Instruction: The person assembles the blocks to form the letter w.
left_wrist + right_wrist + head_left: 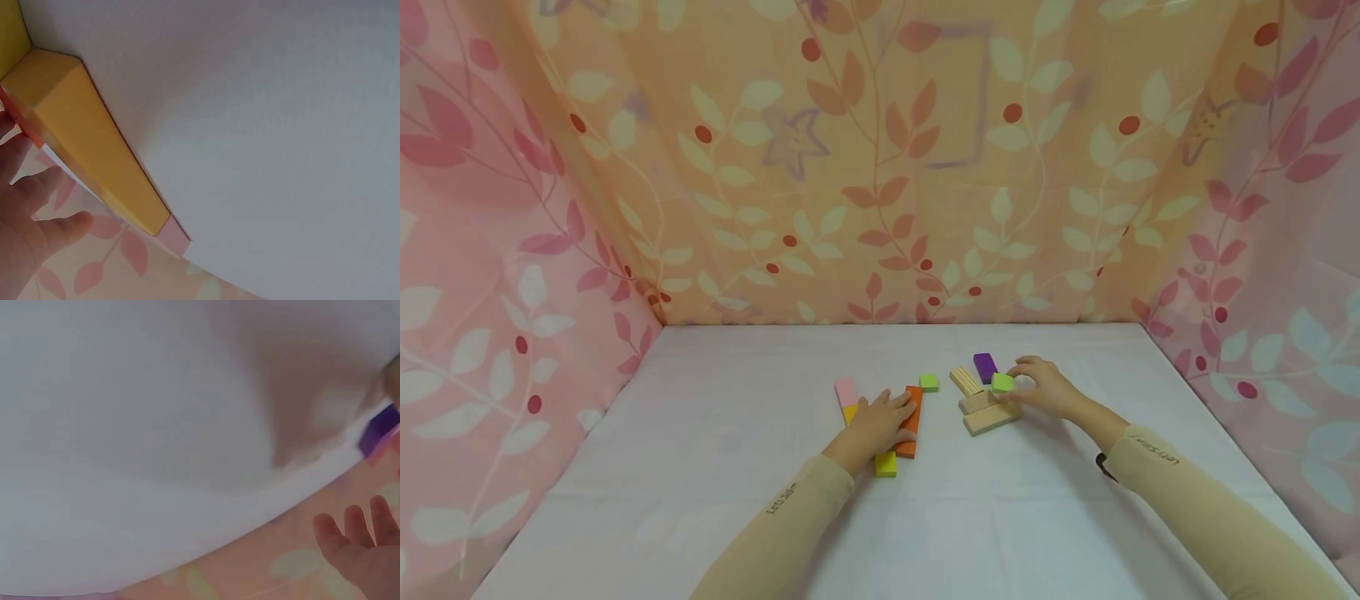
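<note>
Head view, low in the middle of the frame: the left hand [880, 423] lies flat with straight fingers on the orange block [912, 419] and yellow block [884, 463], maybe to keep them from sliding, and these long blocks point from near to far on the white table [700, 467]. A bit farther and to the right, the right hand [1047, 388] pinches a small green block [1002, 382] just above the plain wood blocks [989, 412], with a purple block [985, 367] right behind.

A white cloth-covered table [700, 467] fills the foreground. Sheer fabric curtains printed with leaves and red berries enclose it: an orange-tinted one [880, 167] behind, pink ones on the left [497, 275] and right [1277, 275].
</note>
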Action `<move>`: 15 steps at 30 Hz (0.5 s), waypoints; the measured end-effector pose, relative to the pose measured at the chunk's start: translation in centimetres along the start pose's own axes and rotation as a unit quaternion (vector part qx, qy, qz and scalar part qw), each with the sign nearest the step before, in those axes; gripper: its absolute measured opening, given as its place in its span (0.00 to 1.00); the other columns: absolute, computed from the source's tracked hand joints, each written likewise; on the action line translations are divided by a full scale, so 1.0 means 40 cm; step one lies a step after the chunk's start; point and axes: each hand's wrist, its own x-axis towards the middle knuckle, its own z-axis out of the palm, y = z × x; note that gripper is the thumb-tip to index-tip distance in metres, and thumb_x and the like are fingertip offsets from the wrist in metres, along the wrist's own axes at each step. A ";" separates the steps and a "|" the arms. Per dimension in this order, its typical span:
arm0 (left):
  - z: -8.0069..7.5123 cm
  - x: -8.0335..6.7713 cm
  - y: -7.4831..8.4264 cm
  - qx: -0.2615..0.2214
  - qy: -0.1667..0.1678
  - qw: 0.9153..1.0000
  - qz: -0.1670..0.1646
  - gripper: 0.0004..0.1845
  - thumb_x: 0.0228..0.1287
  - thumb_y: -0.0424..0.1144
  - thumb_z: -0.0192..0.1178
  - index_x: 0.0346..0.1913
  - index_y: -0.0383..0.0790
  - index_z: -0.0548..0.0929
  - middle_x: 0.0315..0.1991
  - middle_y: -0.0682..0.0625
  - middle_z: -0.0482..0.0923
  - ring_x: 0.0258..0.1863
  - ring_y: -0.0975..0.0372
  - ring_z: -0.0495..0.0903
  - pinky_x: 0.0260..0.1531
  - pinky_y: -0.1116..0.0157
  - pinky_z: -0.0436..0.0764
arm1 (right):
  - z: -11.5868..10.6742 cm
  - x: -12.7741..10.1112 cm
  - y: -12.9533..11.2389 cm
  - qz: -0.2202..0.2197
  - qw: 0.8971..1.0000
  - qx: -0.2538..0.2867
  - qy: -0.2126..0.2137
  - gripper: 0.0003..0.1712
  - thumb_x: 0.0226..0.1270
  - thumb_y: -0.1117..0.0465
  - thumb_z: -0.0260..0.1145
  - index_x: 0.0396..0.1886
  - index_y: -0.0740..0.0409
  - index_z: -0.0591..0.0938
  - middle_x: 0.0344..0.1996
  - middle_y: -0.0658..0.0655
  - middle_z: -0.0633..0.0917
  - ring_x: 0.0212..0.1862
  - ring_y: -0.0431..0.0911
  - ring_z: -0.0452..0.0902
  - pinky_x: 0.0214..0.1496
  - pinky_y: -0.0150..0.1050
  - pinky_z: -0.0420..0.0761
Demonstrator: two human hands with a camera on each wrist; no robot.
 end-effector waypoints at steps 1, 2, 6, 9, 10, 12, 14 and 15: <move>-0.001 -0.001 0.000 0.000 -0.001 1.000 0.000 0.34 0.68 0.60 0.52 0.74 0.54 0.63 0.75 0.57 0.56 0.74 0.53 0.54 0.67 0.43 0.57 | -0.006 -0.008 0.013 0.003 1.000 -0.009 0.003 0.18 0.60 0.60 0.71 0.45 0.69 0.82 0.57 0.80 0.70 0.60 0.77 0.61 0.60 0.73 0.58; -0.002 -0.002 0.000 0.001 -0.001 1.000 0.001 0.34 0.68 0.60 0.51 0.74 0.54 0.63 0.75 0.57 0.56 0.74 0.53 0.54 0.67 0.43 0.57 | -0.010 -0.015 0.026 0.011 1.000 -0.015 0.003 0.19 0.60 0.60 0.71 0.45 0.69 0.82 0.56 0.80 0.71 0.60 0.77 0.62 0.59 0.73 0.59; 0.000 -0.002 -0.002 0.004 0.002 1.000 0.002 0.34 0.68 0.60 0.51 0.74 0.54 0.64 0.75 0.57 0.56 0.74 0.53 0.54 0.67 0.43 0.57 | -0.014 -0.042 0.068 0.044 0.998 -0.033 -0.021 0.21 0.60 0.59 0.71 0.46 0.71 0.81 0.53 0.79 0.73 0.58 0.76 0.64 0.59 0.71 0.61; 0.003 0.000 -0.004 0.001 0.003 1.000 0.003 0.34 0.68 0.60 0.51 0.74 0.54 0.63 0.75 0.57 0.56 0.74 0.53 0.53 0.67 0.43 0.57 | -0.014 -0.052 0.082 0.068 0.996 -0.038 -0.046 0.24 0.60 0.57 0.72 0.49 0.72 0.80 0.54 0.80 0.72 0.57 0.77 0.63 0.58 0.70 0.62; 0.004 0.001 -0.005 0.000 0.002 1.000 0.003 0.35 0.68 0.60 0.51 0.74 0.54 0.63 0.75 0.57 0.56 0.74 0.53 0.53 0.67 0.43 0.56 | -0.015 -0.053 0.083 0.071 0.995 -0.040 -0.052 0.26 0.60 0.57 0.72 0.50 0.73 0.79 0.55 0.80 0.71 0.57 0.77 0.63 0.58 0.70 0.62; 0.004 0.002 -0.005 -0.003 0.001 1.000 0.004 0.35 0.68 0.60 0.51 0.74 0.54 0.63 0.75 0.57 0.56 0.74 0.53 0.53 0.67 0.43 0.56 | -0.017 -0.048 0.079 0.073 0.995 -0.042 -0.054 0.29 0.61 0.57 0.71 0.54 0.73 0.77 0.56 0.80 0.70 0.58 0.77 0.62 0.59 0.70 0.61; 0.004 0.003 -0.005 -0.005 -0.001 1.000 0.004 0.35 0.68 0.60 0.51 0.75 0.54 0.62 0.75 0.57 0.55 0.74 0.53 0.53 0.67 0.43 0.56 | -0.019 -0.035 0.070 0.065 0.996 -0.040 -0.043 0.30 0.62 0.57 0.70 0.56 0.74 0.75 0.56 0.81 0.70 0.59 0.78 0.61 0.59 0.70 0.61; 0.004 0.003 -0.005 -0.006 -0.001 1.000 0.004 0.35 0.68 0.60 0.51 0.75 0.54 0.62 0.75 0.57 0.56 0.74 0.53 0.53 0.67 0.43 0.56 | -0.020 -0.027 0.062 0.061 0.997 -0.034 -0.035 0.29 0.63 0.57 0.69 0.56 0.75 0.75 0.57 0.81 0.69 0.59 0.78 0.61 0.59 0.70 0.61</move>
